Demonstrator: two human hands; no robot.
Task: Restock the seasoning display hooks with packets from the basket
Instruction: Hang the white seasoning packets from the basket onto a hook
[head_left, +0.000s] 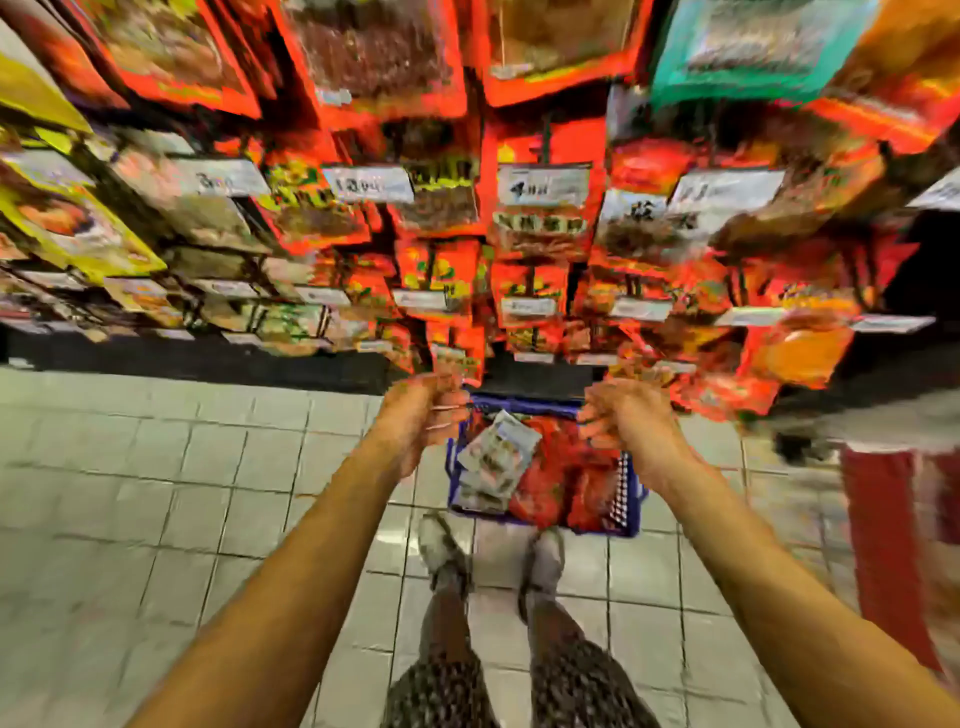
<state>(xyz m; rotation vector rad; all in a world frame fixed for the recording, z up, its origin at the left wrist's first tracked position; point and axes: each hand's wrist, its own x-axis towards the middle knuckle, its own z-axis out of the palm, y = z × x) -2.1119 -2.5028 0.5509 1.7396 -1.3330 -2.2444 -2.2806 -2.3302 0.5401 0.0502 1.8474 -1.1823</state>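
Your forearms reach out from the bottom of the head view, over your shoes on the tiled floor. Your left hand has its fingers curled, and whether it holds anything is lost in blur. Your right hand is curled too; I cannot tell its grip. Below them the blue basket sits on the floor, holding red and pale packets. Beyond hangs the seasoning display.
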